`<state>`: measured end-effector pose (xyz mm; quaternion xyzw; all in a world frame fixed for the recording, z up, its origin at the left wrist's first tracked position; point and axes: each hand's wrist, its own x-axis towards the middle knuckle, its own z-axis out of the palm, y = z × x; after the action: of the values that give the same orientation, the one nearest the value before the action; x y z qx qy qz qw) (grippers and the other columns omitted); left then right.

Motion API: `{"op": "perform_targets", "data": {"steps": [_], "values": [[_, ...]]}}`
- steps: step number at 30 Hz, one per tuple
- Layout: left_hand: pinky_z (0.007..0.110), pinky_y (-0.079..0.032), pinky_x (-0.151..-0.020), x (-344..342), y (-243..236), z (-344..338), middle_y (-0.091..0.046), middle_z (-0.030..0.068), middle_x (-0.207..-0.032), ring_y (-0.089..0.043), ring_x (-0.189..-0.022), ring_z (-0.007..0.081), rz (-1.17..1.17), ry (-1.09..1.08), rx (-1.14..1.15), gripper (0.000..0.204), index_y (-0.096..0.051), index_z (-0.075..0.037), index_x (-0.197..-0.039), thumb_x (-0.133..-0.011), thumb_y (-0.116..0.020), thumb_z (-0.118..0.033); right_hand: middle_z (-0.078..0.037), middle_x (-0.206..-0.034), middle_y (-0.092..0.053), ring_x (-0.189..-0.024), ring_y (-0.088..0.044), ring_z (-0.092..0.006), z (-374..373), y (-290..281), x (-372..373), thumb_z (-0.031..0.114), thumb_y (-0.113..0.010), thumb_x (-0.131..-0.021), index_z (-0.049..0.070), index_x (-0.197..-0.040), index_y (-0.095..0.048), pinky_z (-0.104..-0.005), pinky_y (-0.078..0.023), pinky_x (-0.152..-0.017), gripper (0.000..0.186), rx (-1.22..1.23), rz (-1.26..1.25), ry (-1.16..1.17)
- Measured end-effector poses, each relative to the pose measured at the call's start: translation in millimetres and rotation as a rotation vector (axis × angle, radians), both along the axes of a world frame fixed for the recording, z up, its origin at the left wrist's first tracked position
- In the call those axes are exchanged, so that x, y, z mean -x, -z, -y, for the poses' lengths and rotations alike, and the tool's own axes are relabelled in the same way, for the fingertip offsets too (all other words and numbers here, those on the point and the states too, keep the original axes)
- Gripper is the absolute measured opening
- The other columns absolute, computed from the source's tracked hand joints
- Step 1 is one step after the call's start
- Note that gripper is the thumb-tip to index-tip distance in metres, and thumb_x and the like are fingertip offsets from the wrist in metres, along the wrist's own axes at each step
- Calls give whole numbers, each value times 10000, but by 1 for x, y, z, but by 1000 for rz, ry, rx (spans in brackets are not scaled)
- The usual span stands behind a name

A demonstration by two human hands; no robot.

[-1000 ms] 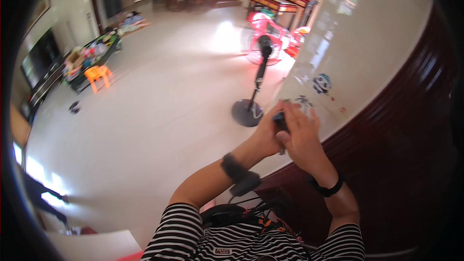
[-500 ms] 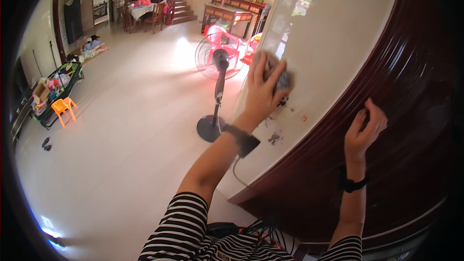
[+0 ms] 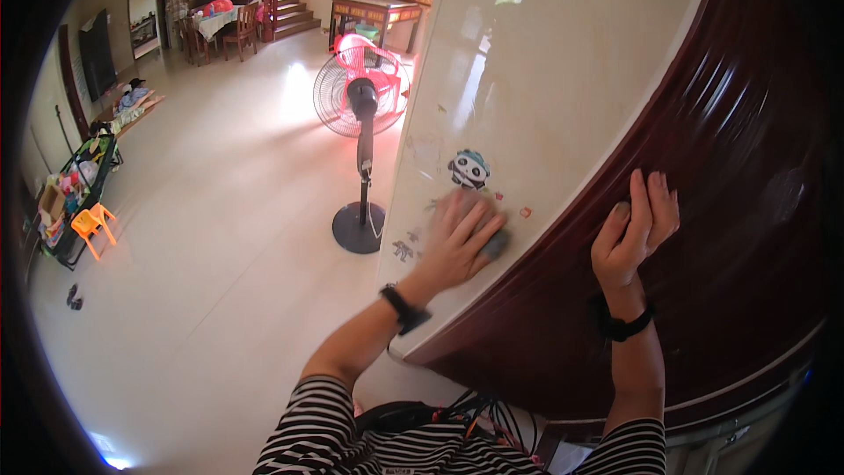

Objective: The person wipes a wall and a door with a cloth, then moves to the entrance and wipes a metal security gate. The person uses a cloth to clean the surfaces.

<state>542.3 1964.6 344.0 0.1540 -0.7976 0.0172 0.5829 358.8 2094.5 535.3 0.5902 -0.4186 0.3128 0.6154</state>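
Glossy pale wall (image 3: 563,62) backs a blurred grey item (image 3: 498,244) under spread fingers (image 3: 471,222) of the left hand (image 3: 447,255).

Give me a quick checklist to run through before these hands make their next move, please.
1. Left hand on the grey-blue pad: ok, the pad shows beside its fingers, partly hidden and blurred.
2. Firm left grip: cannot tell whether the fingers grasp the pad or only press it.
3. Glossy cream surface fully in sight: not ok, the left hand and pad cover part of it.
4. Panda sticker visible: ok, just above the left hand in the view.
5. Right hand free: ok, nothing shows in it; contact with the dark red panel is unclear.
6. Pedestal fan apart from both hands: ok.
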Motion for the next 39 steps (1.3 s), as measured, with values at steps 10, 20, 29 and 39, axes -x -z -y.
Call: {"op": "perform_targets", "data": {"steps": [10, 20, 29, 39], "values": [[674, -264, -1139, 19, -158, 3, -389, 76, -1579, -288, -1458, 493, 33, 114, 204, 571, -535, -210, -1474, -940, -583, -406, -122, -1385, -539, -1294, -497, -271, 1, 0, 1, 57, -487, -1003, -8, -1298, -644, -457, -336, -1141, 340, 16, 3, -7], [676, -355, -1087, -19, 122, -15, -494, 125, -1367, -420, -1312, 475, 395, 47, -84, 633, -616, -211, -1362, -743, -745, -224, -164, -1367, -553, -1285, -504, -284, 5, 2, -1, 42, -465, -1011, -55, -1297, -624, -465, -394, -1125, 341, 38, -40, 62], [581, -231, -1194, -45, -65, 86, -337, 202, -1580, -295, -1446, 455, -228, -207, 36, 568, -550, -147, -1463, -910, -568, -276, -208, -1364, -567, -1297, -488, -277, 3, 3, -6, 9, -443, -1008, -101, -1313, -573, -428, -404, -1136, 349, 26, -46, 119], [644, -145, -1197, -19, 44, 26, -133, 334, -1628, -138, -1482, 577, -185, -199, -303, 726, -333, 8, -1551, -888, -533, -211, -200, -1327, -621, -1246, -515, -290, -2, 2, -7, 50, -472, -1042, -125, -1287, -578, -398, -438, -1089, 318, 55, -97, 194]]}}
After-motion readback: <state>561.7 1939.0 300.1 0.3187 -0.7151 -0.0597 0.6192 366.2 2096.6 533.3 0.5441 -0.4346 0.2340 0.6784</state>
